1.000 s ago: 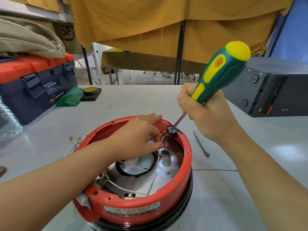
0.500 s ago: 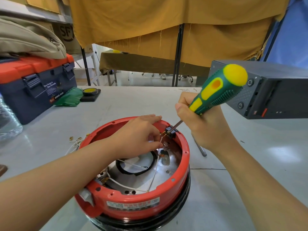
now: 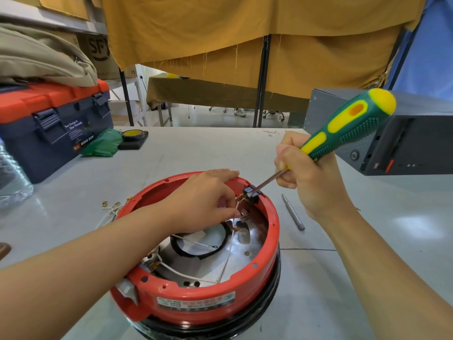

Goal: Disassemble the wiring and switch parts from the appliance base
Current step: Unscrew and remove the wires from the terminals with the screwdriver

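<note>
While right hand [image 3: 311, 177] grips screwdriver [image 3: 343, 130], left hand [image 3: 203, 200] pinches wire [image 3: 231, 231] — fingertips hidden.

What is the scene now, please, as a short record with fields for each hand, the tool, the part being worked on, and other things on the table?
left hand: pinches a white wire inside the red appliance base
right hand: grips the screwdriver
tool tip: at the black switch block on the base rim
beside base: loose metal bit, loose wires
far left: toolbox, tape roll
far right: grey box
</note>
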